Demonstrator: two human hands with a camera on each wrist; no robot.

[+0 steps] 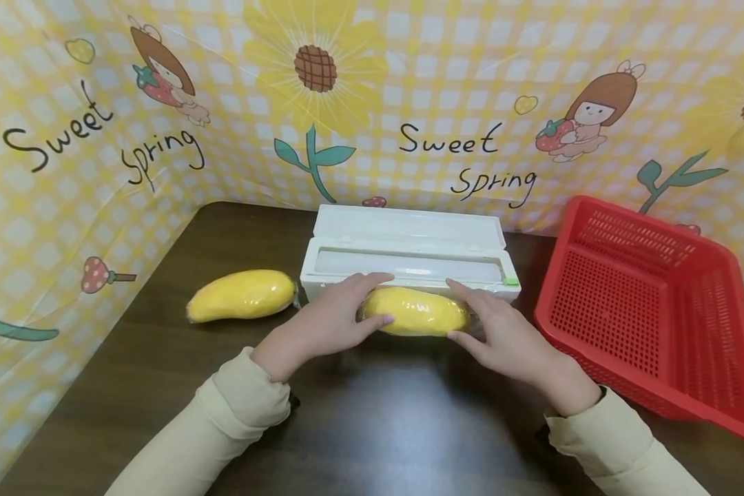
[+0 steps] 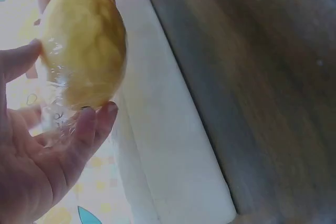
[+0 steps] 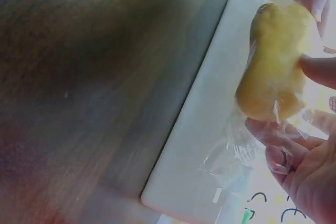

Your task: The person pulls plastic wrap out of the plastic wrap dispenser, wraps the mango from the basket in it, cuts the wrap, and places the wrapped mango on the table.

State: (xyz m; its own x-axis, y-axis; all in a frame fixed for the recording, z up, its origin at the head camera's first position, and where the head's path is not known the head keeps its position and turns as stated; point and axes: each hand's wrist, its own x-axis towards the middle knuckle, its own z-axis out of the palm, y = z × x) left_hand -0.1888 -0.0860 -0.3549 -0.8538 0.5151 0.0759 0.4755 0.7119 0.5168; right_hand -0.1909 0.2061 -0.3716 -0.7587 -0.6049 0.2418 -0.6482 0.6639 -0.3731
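Both hands hold a yellow mango (image 1: 415,311) between them, one at each end, raised just in front of a white cling film dispenser (image 1: 409,265). Clear film wraps the fruit and bunches loosely at its ends. My left hand (image 1: 331,313) grips the left end, thumb on the near side; in the left wrist view its fingertips touch the film-covered end. My right hand (image 1: 505,334) grips the right end, and in the right wrist view crinkled film (image 3: 236,148) hangs beside its fingers. The dispenser's lid stands raised, with a green slider (image 1: 510,282) at its right end.
Left of the dispenser, another yellow mango (image 1: 242,296) lies on the dark wooden table (image 1: 372,427), shiny with film. A red perforated basket (image 1: 607,324) stands at the right. Yellow checked cloth (image 1: 372,172) hangs along the back and left.
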